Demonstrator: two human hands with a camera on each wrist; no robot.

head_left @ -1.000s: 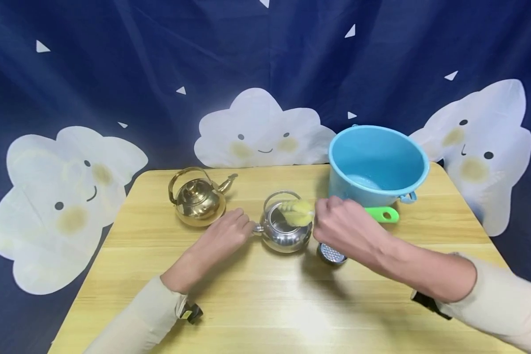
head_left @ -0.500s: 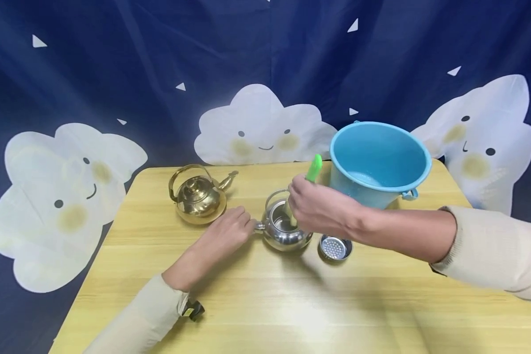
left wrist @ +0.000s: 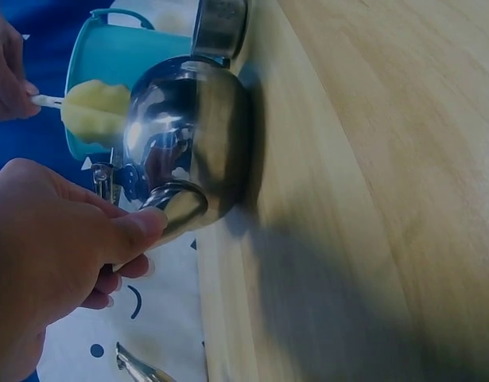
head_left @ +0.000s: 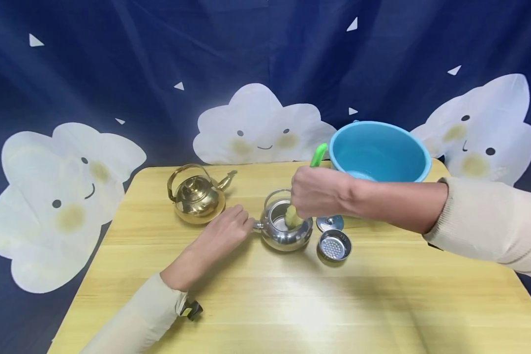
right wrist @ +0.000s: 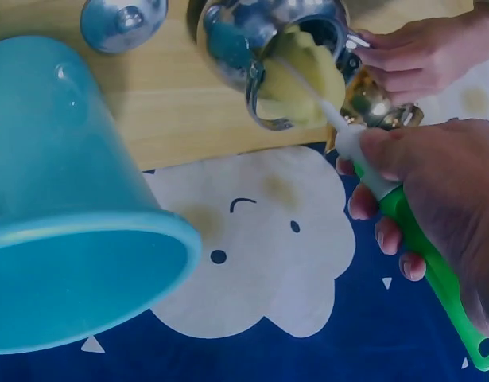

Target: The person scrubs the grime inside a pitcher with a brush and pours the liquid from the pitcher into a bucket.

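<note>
Left hand is pinching the silver teapot by its spout, probably so it won't slide around the tabletop, while the right hand grips a sponge brush at the pot's uncovered mouth.

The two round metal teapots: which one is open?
The round silver metal teapot, with the yellow sponge brush at its uncovered mouth. The round gold metal teapot has its lid on.

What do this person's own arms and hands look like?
The left sleeve and right sleeve are cream; beside the left one's edge shows a small black device with a yellow mark. The left hand and right hand wear no gloves.
</note>
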